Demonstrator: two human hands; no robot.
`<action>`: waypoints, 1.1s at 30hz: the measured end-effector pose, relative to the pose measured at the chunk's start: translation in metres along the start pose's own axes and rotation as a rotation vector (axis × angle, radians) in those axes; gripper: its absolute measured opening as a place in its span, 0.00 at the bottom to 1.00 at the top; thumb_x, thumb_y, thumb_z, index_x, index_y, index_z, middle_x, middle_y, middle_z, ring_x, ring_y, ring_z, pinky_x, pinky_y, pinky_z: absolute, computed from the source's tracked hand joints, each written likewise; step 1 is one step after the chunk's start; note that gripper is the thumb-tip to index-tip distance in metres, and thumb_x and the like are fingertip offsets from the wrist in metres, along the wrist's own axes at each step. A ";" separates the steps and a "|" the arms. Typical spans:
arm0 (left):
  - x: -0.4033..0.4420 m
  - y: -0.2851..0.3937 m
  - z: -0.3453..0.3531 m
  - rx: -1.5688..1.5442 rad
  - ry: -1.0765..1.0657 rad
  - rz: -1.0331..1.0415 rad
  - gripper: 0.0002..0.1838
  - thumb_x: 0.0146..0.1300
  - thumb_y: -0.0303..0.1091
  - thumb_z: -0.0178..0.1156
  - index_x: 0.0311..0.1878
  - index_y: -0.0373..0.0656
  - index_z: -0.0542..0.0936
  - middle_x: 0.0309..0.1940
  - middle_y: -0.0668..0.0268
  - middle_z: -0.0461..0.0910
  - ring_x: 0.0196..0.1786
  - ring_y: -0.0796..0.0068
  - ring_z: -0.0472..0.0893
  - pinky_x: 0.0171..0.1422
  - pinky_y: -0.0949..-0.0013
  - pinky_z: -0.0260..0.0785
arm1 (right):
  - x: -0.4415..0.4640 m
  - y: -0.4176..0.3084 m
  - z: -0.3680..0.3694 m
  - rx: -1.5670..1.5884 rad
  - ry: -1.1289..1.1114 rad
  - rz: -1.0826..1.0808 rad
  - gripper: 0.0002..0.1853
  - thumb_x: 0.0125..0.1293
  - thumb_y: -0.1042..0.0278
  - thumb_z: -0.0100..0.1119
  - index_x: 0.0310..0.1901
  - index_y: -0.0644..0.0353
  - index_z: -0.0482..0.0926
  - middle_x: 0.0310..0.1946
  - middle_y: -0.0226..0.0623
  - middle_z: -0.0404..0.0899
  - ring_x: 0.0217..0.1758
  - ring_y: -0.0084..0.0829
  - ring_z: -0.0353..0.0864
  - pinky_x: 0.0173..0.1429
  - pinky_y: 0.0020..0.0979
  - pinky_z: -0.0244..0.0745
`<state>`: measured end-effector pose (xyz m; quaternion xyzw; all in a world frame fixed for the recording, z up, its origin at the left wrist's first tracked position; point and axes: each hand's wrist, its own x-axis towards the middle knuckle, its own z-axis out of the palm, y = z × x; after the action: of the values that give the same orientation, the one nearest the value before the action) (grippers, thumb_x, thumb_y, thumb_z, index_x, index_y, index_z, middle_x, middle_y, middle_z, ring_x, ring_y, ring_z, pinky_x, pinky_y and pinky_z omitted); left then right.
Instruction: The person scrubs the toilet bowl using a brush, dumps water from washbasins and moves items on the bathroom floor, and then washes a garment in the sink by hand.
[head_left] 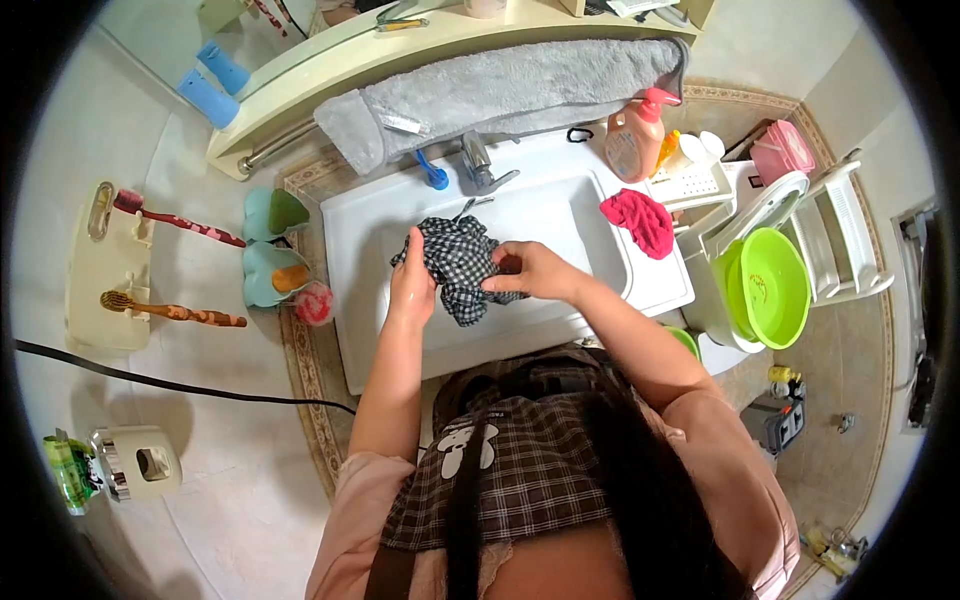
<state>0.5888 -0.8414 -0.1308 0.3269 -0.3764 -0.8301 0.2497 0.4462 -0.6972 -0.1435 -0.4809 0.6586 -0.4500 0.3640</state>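
A crumpled black-and-white checked cloth (458,262) is bunched up above the white sink (600,225). My left hand (410,285) grips its left side, thumb on top and the other fingers mostly hidden. At the cloth's right edge, my right hand (535,270) pinches the fabric between thumb and fingers. Behind the cloth stands a chrome faucet (478,160). A blue-handled brush (435,175) is just left of the faucet. On the sink's right rim lies a bunched red cloth (640,222).
A grey towel (510,88) hangs behind the sink. The pink pump bottle (633,137) stands at the back right, near green basins (775,288). Two toothbrushes (175,310) and teal soap holders (270,272) are mounted on the left wall. A black cord (190,383) runs along the left.
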 end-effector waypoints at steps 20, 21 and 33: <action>0.029 -0.016 -0.152 0.844 0.318 -0.019 0.27 0.43 0.29 0.62 0.51 0.38 0.70 0.39 0.57 0.75 0.35 0.71 0.75 0.40 0.72 0.68 | -0.034 0.002 -0.109 1.063 0.572 0.155 0.16 0.68 0.60 0.41 0.39 0.63 0.75 0.35 0.36 0.79 0.37 0.30 0.77 0.47 0.31 0.71; 0.049 -0.041 -0.179 0.978 0.303 0.099 0.33 0.38 0.31 0.67 0.53 0.37 0.68 0.44 0.54 0.73 0.43 0.65 0.75 0.47 0.67 0.68 | -0.035 -0.010 -0.107 1.191 0.517 0.186 0.18 0.68 0.58 0.38 0.40 0.63 0.75 0.35 0.37 0.79 0.38 0.33 0.77 0.48 0.34 0.71; 0.003 -0.089 0.035 0.555 -0.299 -0.141 0.25 0.64 0.48 0.50 0.50 0.33 0.72 0.42 0.61 0.76 0.44 0.74 0.72 0.49 0.71 0.62 | -0.023 -0.036 -0.071 1.488 0.168 0.031 0.19 0.65 0.59 0.41 0.43 0.66 0.74 0.40 0.42 0.78 0.44 0.38 0.77 0.55 0.39 0.69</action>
<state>0.5460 -0.7748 -0.1846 0.2820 -0.5976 -0.7498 0.0349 0.3988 -0.6623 -0.0852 -0.0624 0.2123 -0.8068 0.5478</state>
